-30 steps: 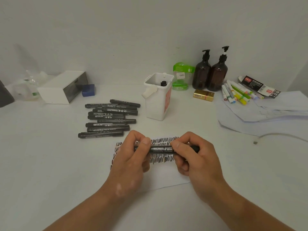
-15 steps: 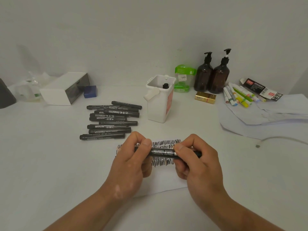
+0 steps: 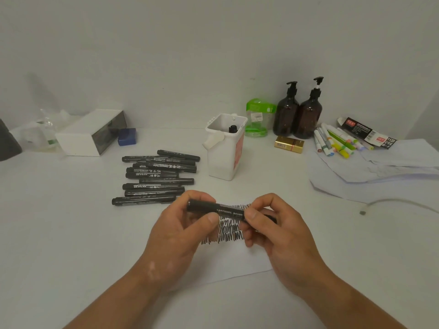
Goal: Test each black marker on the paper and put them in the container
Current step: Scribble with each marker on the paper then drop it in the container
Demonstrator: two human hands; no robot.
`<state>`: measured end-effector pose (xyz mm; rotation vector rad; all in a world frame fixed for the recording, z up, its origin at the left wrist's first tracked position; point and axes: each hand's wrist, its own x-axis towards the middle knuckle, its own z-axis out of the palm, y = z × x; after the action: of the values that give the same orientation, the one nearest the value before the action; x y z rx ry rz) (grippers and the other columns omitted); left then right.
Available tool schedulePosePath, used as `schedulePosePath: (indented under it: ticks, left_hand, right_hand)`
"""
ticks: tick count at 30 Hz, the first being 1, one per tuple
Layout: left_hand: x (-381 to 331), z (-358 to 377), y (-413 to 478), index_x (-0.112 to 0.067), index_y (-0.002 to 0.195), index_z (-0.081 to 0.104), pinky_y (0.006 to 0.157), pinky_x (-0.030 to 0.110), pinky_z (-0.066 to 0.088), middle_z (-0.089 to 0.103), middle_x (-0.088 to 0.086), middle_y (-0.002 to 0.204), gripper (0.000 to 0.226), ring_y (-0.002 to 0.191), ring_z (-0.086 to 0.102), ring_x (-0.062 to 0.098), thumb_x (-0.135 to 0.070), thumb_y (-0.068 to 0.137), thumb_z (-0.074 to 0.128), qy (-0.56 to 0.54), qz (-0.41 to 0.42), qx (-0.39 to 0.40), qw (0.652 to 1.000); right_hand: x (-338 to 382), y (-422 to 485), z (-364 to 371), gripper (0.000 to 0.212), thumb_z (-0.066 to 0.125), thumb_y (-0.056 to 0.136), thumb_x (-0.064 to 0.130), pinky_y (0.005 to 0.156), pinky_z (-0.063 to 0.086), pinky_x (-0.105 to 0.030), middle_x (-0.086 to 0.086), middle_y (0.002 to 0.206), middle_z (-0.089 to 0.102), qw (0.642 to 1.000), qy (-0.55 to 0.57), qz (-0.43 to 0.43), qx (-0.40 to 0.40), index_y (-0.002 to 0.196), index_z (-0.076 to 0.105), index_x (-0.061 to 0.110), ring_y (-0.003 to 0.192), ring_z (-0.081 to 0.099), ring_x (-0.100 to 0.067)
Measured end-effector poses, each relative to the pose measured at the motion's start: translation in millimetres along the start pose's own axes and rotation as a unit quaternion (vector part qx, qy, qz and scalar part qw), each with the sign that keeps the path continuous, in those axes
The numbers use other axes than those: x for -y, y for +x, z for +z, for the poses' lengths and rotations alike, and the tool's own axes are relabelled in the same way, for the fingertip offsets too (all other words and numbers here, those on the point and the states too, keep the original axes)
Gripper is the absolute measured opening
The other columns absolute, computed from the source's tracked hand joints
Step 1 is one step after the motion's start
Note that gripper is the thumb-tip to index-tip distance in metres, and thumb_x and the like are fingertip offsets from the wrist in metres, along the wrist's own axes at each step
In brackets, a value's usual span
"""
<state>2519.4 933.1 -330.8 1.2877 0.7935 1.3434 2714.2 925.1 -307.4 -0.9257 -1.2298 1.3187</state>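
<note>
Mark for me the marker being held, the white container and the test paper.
held marker (image 3: 222,208): head view, middle of the barrel, on the label.
container (image 3: 221,162): head view, front wall.
paper (image 3: 235,260): head view, bare white area near its front edge.

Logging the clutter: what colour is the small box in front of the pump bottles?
The small box is gold; the head view shows it best.

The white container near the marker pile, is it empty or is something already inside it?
Not empty: the black end of one marker sticks up inside the white container. Whether more lie below, cannot tell.
</note>
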Motion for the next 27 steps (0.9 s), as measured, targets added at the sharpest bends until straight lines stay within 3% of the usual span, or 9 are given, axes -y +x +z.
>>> schedulePosePath:
  ticks: [3,7,9,11,14,16,21,24,27]
  left_hand:
    - [-4.4,-2.1,0.9,-0.023,0.110,0.071,0.070,0.033,0.049,0.066,-0.003,0.080,0.048,0.070,0.059,0.017,-0.050,0.072,0.085,0.005,0.011,-0.009,1.000]
    - [-9.9,2.8,-2.3,-0.022,0.114,0.072,0.078,0.029,0.054,0.074,0.003,0.098,0.041,0.087,0.069,0.020,-0.049,0.083,0.075,0.039,0.023,0.018,0.999]
    - [-13.8,5.7,-4.3,-0.024,0.114,0.072,0.072,0.025,0.053,0.075,0.004,0.095,0.031,0.078,0.068,0.019,-0.042,0.088,0.070,0.075,0.032,0.030,0.996]
    - [-17.2,7.1,-5.9,-0.028,0.111,0.073,0.068,0.017,0.050,0.077,-0.001,0.091,0.025,0.070,0.066,0.011,-0.038,0.089,0.067,0.114,0.044,0.036,0.992]
    - [-19.0,7.3,-7.4,-0.033,0.112,0.074,0.078,0.023,0.055,0.078,-0.006,0.098,0.024,0.088,0.073,0.014,-0.037,0.089,0.067,0.184,0.039,0.060,0.980]
    - [-19.2,7.4,-8.0,-0.037,0.115,0.072,0.083,0.028,0.056,0.077,-0.010,0.101,0.024,0.093,0.073,0.017,-0.035,0.092,0.066,0.226,0.032,0.081,0.970]
    - [-16.8,5.6,-9.4,-0.042,0.107,0.074,0.069,0.018,0.049,0.076,-0.018,0.091,0.018,0.076,0.066,0.005,-0.037,0.091,0.069,0.301,0.037,0.081,0.950]
    - [-15.7,-3.5,-5.3,-0.045,0.100,0.075,0.065,0.024,0.052,0.075,-0.013,0.081,0.012,0.069,0.067,0.009,-0.038,0.090,0.072,0.285,0.013,0.036,0.958]
    - [-14.0,-15.1,-0.9,-0.044,0.094,0.075,0.067,0.024,0.056,0.076,-0.014,0.079,0.012,0.071,0.070,0.006,-0.033,0.090,0.073,0.275,0.010,-0.047,0.960]
  right_hand:
    - [-3.3,-2.8,5.2,0.008,0.072,0.083,0.028,0.068,0.055,-0.027,-0.012,0.083,0.079,0.998,-0.039,0.014,0.039,0.076,0.068,0.028,0.074,0.071,-0.019]
    - [-5.5,-7.5,12.2,0.007,0.070,0.085,0.027,0.071,0.048,-0.015,0.001,0.078,0.077,0.984,-0.150,-0.040,0.090,0.078,0.070,0.028,0.072,0.067,-0.009]
    - [-5.1,-8.3,11.2,0.005,0.071,0.083,0.031,0.071,0.047,-0.011,0.009,0.078,0.076,0.970,-0.219,-0.079,0.069,0.078,0.073,0.032,0.074,0.068,-0.004]
    - [-1.6,-7.6,7.4,0.002,0.072,0.081,0.033,0.068,0.049,-0.014,0.007,0.076,0.074,0.972,-0.205,-0.110,0.033,0.083,0.073,0.033,0.071,0.068,-0.007]
    - [3.1,-6.0,-3.1,0.028,0.071,0.078,0.040,0.063,0.052,-0.022,-0.001,0.076,0.069,0.982,-0.142,-0.120,0.019,0.106,0.069,0.037,0.066,0.065,-0.013]
    - [3.6,-5.8,-6.9,0.036,0.069,0.080,0.043,0.063,0.051,-0.020,0.003,0.079,0.067,0.977,-0.172,-0.120,0.036,0.116,0.067,0.039,0.068,0.064,-0.012]
    - [3.0,-5.3,-6.9,0.016,0.067,0.085,0.037,0.063,0.046,-0.014,0.010,0.079,0.070,0.955,-0.248,-0.137,0.082,0.100,0.071,0.033,0.066,0.061,-0.006]
    - [15.7,2.8,-18.1,0.007,0.071,0.085,0.025,0.057,0.045,-0.015,0.007,0.066,0.066,0.963,-0.215,-0.164,0.018,0.091,0.072,0.029,0.056,0.056,-0.004]
    - [43.6,18.3,-34.7,0.016,0.070,0.092,0.010,0.055,0.045,-0.032,-0.004,0.058,0.059,0.952,-0.211,-0.204,-0.091,0.086,0.071,0.025,0.051,0.050,-0.017]
